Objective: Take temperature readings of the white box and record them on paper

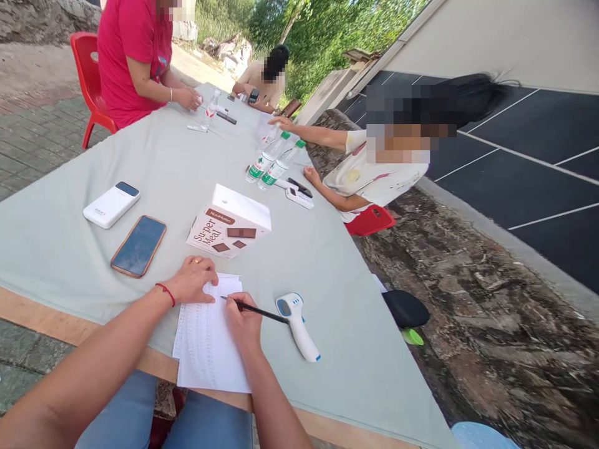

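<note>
Sheets of white paper [210, 349] lie at the near table edge, with columns of small handwritten marks on the top sheet. My left hand [191, 280] rests across the paper's upper left part, fingers spread and holding nothing. In my right hand [246, 318] is a slim black pen [262, 310], its tip touching or just above the sheet. A white and blue infrared thermometer [298, 324] lies right of the pen's back end. Just beyond the paper stands a white and brown box [229, 221] printed "Super Meal". A phone [139, 246] lies left of my left hand.
A white power bank [112, 204] lies behind the phone on the grey-green tablecloth [355, 337]. Farther off are water bottles [276, 163] with green caps and a white device [299, 197]. Three other people are around the table, one reaching toward the bottles. Red chairs [87, 81] stand beside it.
</note>
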A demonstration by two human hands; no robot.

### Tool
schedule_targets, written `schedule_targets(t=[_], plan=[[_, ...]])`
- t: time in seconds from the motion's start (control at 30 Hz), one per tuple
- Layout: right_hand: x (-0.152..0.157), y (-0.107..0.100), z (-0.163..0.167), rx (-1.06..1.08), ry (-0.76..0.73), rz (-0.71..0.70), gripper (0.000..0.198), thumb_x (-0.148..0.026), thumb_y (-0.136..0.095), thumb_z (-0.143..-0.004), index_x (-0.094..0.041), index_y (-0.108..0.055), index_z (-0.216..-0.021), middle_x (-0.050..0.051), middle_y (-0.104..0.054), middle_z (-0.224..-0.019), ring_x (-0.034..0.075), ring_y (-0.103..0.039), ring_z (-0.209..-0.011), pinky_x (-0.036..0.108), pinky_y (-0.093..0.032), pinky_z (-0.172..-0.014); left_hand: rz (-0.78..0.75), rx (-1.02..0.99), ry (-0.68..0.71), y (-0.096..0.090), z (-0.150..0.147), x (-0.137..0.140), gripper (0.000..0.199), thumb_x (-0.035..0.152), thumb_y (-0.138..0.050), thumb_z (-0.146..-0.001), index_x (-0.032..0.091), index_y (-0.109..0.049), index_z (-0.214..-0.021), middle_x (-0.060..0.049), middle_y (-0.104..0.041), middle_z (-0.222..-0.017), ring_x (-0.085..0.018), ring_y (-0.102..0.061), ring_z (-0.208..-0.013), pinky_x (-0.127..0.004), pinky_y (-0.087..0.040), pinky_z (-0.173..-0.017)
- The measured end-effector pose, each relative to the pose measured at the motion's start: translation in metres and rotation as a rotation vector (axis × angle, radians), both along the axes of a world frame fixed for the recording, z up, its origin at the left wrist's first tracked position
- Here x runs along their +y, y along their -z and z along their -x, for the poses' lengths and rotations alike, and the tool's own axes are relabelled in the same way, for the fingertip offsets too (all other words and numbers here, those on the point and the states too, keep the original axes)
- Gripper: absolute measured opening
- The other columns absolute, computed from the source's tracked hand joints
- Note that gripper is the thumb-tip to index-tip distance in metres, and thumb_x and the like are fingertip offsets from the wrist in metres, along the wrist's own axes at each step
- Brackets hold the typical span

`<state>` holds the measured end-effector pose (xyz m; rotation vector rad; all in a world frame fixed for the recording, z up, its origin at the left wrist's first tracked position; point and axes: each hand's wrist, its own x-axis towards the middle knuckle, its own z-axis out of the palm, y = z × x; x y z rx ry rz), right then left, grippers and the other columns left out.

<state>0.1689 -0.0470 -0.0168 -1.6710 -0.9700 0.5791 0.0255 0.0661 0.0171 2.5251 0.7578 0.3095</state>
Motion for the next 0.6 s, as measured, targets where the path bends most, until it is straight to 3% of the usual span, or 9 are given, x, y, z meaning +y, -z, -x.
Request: schedule_targets(t=[0.6], plan=[[0.0002, 0.0009, 0.0006, 0.028, 0.017, 0.016, 0.012, -0.032, -0.056, -0.066, -0.021, -0.055, -0.063, -0.003, -0.054, -0.057, 0.014, -0.046, -0.056, 0.027, -0.036, -0.055, 0.008, -0.002, -0.002, -0.0001, -0.0007, 0.0005, 0.029, 0.034, -0.08, -0.067, 0.021, -0.07, -0.091, -0.007, -0.057, -0.112, -0.027, -0.051, -0.105, -0.044, -0.031, -0.102]])
